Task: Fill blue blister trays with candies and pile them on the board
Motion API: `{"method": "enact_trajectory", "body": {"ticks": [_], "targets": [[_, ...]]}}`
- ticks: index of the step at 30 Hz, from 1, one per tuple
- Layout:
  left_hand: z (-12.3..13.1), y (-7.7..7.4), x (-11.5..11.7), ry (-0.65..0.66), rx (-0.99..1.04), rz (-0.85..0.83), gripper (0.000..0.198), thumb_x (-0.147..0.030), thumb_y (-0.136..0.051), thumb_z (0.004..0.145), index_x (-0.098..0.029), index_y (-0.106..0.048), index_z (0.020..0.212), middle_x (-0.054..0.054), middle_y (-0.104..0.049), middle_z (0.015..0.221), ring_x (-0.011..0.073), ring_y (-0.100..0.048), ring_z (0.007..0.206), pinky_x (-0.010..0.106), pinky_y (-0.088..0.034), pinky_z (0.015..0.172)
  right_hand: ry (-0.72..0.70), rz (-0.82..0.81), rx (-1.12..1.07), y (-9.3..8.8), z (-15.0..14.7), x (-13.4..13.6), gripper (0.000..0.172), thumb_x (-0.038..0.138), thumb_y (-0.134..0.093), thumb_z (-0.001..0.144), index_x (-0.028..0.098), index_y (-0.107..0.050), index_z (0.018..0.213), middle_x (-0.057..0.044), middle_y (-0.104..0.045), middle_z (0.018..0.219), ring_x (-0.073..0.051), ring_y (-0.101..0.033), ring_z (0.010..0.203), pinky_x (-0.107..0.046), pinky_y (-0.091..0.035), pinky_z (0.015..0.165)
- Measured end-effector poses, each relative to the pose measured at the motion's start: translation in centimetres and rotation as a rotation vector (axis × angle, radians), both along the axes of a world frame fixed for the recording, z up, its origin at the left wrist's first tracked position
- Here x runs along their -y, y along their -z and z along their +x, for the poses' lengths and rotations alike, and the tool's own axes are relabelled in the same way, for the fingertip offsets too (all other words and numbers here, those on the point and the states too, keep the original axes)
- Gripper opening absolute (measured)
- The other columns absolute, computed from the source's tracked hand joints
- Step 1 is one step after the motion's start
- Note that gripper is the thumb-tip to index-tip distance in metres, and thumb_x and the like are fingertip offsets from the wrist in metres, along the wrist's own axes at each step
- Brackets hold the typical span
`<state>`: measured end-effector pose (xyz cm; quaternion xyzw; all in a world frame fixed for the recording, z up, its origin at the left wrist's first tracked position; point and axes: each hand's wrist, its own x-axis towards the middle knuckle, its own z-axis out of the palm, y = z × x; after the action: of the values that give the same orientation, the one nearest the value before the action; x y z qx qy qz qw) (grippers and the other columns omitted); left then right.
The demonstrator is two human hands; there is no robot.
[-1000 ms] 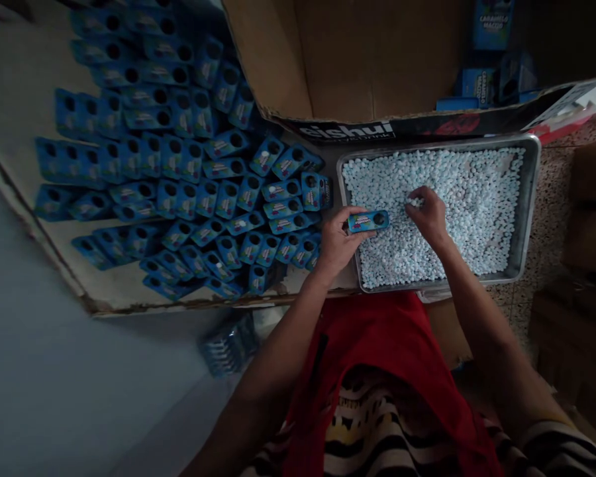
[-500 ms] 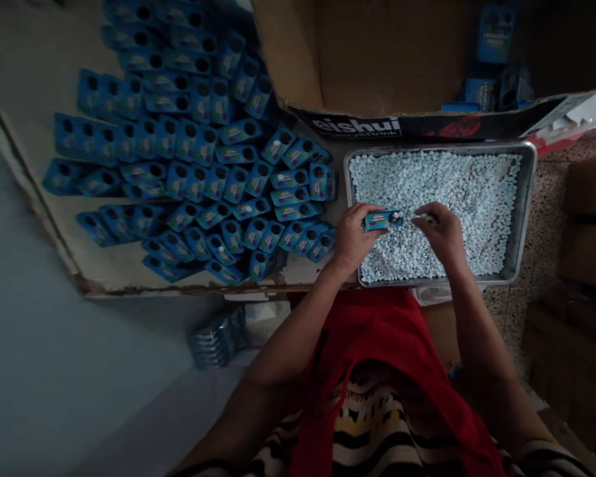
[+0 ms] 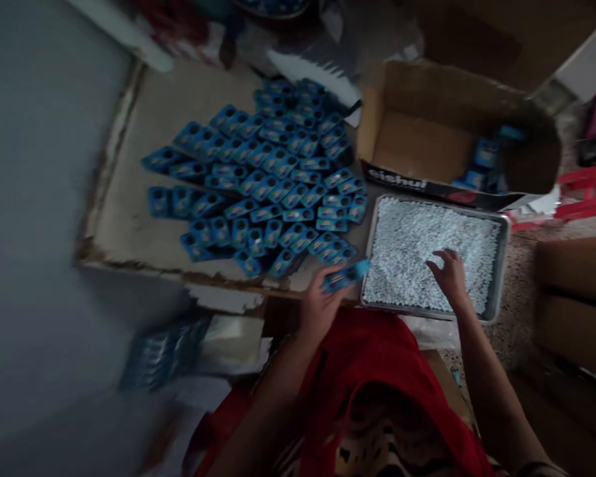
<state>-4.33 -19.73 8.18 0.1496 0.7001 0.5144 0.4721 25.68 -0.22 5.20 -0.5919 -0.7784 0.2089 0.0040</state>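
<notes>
My left hand (image 3: 318, 303) is closed around a small blue box (image 3: 342, 277) at the table's front edge, left of the tray. The box lies tilted in the fingers and is blurred. My right hand (image 3: 451, 277) hovers above the metal tray (image 3: 502, 268), thumb and fingers apart, with nothing visible between them. Small white and pale-blue pellets (image 3: 407, 245) cover most of the tray. To the left, many blue boxes (image 3: 278, 162) stand in rows, each with a dark round opening at one end.
Behind the tray sits an open cardboard carton (image 3: 417, 142) with several blue boxes (image 3: 485, 154) inside. Brown cartons (image 3: 573, 278) are stacked at the right. A wall (image 3: 30, 199) rises at the left, and wrapped blue packs (image 3: 161, 351) lie below the table edge.
My left hand has moved left and toward me with the blue box, away from the tray. My right hand has opened over the pellets. The head view has shifted, showing more of the table's back.
</notes>
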Motion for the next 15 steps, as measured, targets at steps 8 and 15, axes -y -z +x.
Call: {"method": "enact_trajectory", "body": {"ticks": [8, 15], "targets": [[-4.8, 8.0, 6.0, -0.202, -0.317, -0.459, 0.058, -0.059, -0.082, 0.062, -0.027, -0.063, 0.107, 0.0, -0.069, 0.098, 0.0299, -0.071, 0.1, 0.05, -0.06, 0.096, -0.056, 0.311, -0.053, -6.5, -4.0, -16.7, 0.04, 0.035, -0.068, 0.096, 0.022, -0.072, 0.134, -0.016, -0.07, 0.137, -0.035, -0.062, 0.132, -0.057, -0.05, 0.117], [-8.8, 3.2, 1.3, -0.003, -0.612, -0.342, 0.026, -0.062, -0.075, 0.065, -0.06, -0.075, 0.091, -0.012, -0.076, 0.095, 0.0457, -0.071, 0.107, 0.069, -0.05, 0.1, 0.244, 0.094, 0.366, -7.1, -0.5, -32.4, 0.039, 0.033, -0.054, 0.103, 0.013, -0.081, 0.124, -0.02, -0.082, 0.121, -0.034, -0.075, 0.118, -0.041, -0.056, 0.101]]}}
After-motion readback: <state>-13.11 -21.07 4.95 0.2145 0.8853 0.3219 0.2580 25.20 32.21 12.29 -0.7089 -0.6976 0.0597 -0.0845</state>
